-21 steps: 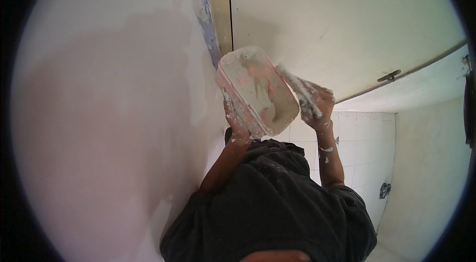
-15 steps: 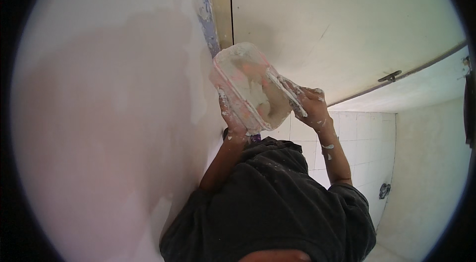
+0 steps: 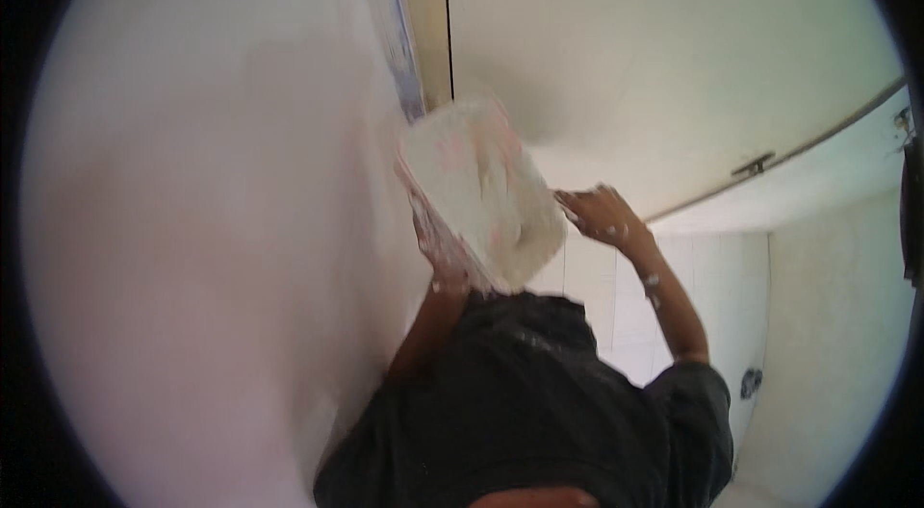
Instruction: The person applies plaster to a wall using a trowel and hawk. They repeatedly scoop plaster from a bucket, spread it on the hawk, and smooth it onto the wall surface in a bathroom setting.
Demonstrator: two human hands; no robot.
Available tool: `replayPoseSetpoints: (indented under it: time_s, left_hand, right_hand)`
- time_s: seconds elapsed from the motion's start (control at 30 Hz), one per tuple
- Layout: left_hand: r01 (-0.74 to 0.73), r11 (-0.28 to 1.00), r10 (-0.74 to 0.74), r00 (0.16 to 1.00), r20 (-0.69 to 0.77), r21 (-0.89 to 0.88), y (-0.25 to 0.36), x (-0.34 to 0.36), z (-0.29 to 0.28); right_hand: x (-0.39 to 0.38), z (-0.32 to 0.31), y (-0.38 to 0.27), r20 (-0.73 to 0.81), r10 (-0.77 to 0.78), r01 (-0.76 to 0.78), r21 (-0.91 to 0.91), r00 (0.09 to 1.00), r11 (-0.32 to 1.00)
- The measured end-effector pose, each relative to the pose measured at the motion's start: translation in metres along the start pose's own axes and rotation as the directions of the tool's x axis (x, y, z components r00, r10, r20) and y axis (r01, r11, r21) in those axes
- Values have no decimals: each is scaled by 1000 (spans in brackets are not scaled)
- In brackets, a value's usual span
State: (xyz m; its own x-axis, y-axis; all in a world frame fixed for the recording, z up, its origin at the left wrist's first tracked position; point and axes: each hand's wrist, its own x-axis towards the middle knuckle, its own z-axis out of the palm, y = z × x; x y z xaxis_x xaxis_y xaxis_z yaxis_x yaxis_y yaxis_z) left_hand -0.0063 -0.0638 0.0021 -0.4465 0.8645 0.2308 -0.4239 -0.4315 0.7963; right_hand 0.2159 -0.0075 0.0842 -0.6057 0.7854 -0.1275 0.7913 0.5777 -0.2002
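Observation:
A rectangular, see-through plastic tub (image 3: 467, 190) hangs tilted before my chest, coated in white paste that looks like wall putty. My left hand (image 3: 443, 248), smeared with the paste, grips it by the side nearest the wall; its fingers are partly behind the tub. My right hand (image 3: 602, 215) is closed at the tub's right rim, fingertips close to the edge. The flat scraper seen in it a moment earlier is hardly distinguishable now, blurred or hidden by hand and tub. Paste spots both the right hand and forearm.
Close on my left rises a pale wall (image 3: 202, 219) with damp-looking patches. Ahead is a cream door (image 3: 664, 46) with a dark handle (image 3: 754, 164), beside a blue-smeared frame strip (image 3: 399, 37). White tiles (image 3: 688, 287) and a small dark object (image 3: 751, 383) lie to the right.
The tub has tipped and shifted slightly down and left. My right hand has turned and moved a little lower; the scraper's pale edge no longer shows plainly.

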Motion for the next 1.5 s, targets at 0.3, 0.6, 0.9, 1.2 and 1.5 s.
replayPoseSetpoints:
  time_s: [0.3,0.6,0.9,1.2,1.5]
  left_hand:
    - [313,742,-298,946,125,-593,-7,-21,15]
    - [325,594,-244,944,220,-736,-11,-55,30]
    - [286,679,-265,954,137,-676,5,-72,29]
    - [362,572,-281,930,239,-736,-17,-71,26]
    - [382,603,-340,917,208,-700,-20,-68,30]
  right_hand:
    - [24,-66,19,-721,237,315,541,651,780]
    - [33,-267,-35,-820,-536,50,-538,199,842]
    - [64,-414,-169,-967,-255,198,-255,-24,947]
    - [86,-305,-158,-805,-582,114,-571,117,813]
    - [89,-141,-135,-664,-261,234,-132,701,963]
